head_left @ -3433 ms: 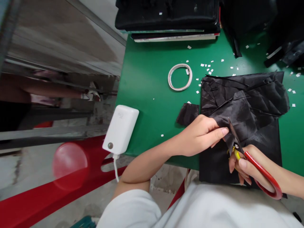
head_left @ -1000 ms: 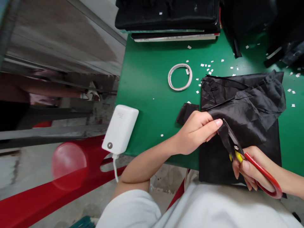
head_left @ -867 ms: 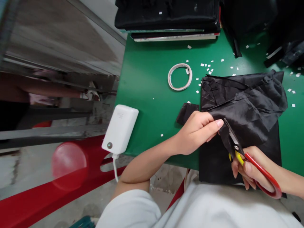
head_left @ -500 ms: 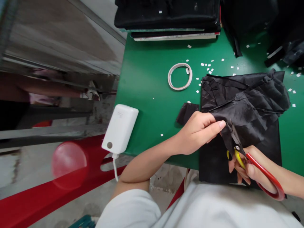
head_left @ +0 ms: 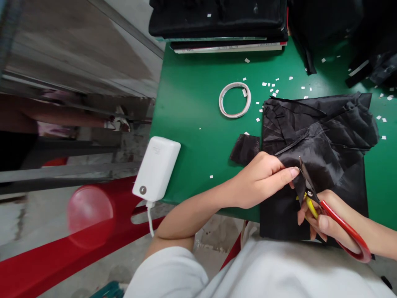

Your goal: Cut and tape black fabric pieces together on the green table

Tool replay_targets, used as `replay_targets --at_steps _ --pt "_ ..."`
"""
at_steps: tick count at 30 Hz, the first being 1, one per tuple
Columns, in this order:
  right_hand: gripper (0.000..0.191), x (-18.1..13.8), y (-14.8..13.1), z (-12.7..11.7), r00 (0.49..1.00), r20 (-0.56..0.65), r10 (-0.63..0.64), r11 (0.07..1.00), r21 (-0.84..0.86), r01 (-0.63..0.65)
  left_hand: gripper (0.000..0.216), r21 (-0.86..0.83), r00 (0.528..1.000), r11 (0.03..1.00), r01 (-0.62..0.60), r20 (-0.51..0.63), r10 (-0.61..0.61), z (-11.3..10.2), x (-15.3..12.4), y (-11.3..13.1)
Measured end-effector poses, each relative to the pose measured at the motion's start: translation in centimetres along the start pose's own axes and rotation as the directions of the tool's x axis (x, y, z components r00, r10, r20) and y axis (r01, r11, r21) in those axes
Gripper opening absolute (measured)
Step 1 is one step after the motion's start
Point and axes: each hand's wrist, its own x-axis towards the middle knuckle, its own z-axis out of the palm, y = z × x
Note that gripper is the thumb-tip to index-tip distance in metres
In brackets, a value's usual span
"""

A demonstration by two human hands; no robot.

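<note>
Crumpled black fabric (head_left: 328, 128) lies over a flat black piece (head_left: 279, 219) at the front of the green table. My left hand (head_left: 263, 178) pinches an edge of that fabric between thumb and fingers. Scissors (head_left: 310, 193) with red and yellow handles are in my right hand (head_left: 328, 219), fingers through the loops. Their blades point away from me, at the fabric just right of my left thumb. Part of the blades is hidden by the cloth. Beside my left wrist lies a small black fabric scrap (head_left: 246, 148).
A roll of white tape (head_left: 235, 100) lies on the green table (head_left: 192, 95) among small white paper bits. At the left edge sits a white power bank (head_left: 157, 167) with a cable. Folded black fabric (head_left: 217, 20) rests on books at the back. A red stool (head_left: 93, 231) stands left.
My left hand has moved slightly toward me and right, drawing the fabric edge with it. The scissors stay nearly in place, still in my right hand.
</note>
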Motion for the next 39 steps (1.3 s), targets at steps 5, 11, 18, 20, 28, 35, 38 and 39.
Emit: replay_targets --at_steps 5,11,18,20,28,35,38,39 --pt "0.066 0.2 -0.5 -0.1 0.999 0.011 0.048 0.999 0.016 -0.048 0.037 -0.005 0.999 0.999 0.036 -0.006 -0.036 0.2 -0.2 0.1" --pt "0.066 0.2 -0.4 0.1 0.999 -0.009 0.037 0.998 0.049 -0.037 0.035 -0.069 0.997 0.996 0.052 0.061 -0.048 -0.2 0.1 -0.1" --pt "0.065 0.5 -0.6 0.1 0.999 -0.020 0.050 0.999 0.002 -0.050 0.034 -0.184 0.988 0.977 0.109 0.131 -0.085 -0.2 0.1 -0.2" --pt "0.064 0.5 -0.7 0.2 0.998 -0.023 0.064 0.998 0.026 -0.063 0.034 -0.188 0.987 0.976 0.112 0.133 -0.088 -0.2 0.0 -0.2" --pt "0.059 0.4 -0.5 0.4 0.997 -0.025 0.079 0.992 0.104 -0.076 0.035 -0.157 0.991 0.983 0.096 0.105 -0.080 -0.2 0.1 -0.2" --pt "0.065 0.5 0.2 0.5 0.994 -0.043 0.098 0.991 0.098 -0.094 0.035 -0.127 0.993 0.988 0.083 0.096 -0.071 -0.1 0.1 -0.4" --pt "0.066 0.3 0.4 0.5 0.992 -0.045 0.119 0.989 0.097 -0.114 0.036 -0.114 0.993 0.990 0.089 0.089 -0.079 -0.1 0.1 -0.4" --pt "0.066 0.3 0.4 0.5 0.992 -0.041 0.123 0.988 0.101 -0.118 0.036 -0.111 0.993 0.990 0.092 0.086 -0.083 -0.1 0.2 -0.4"
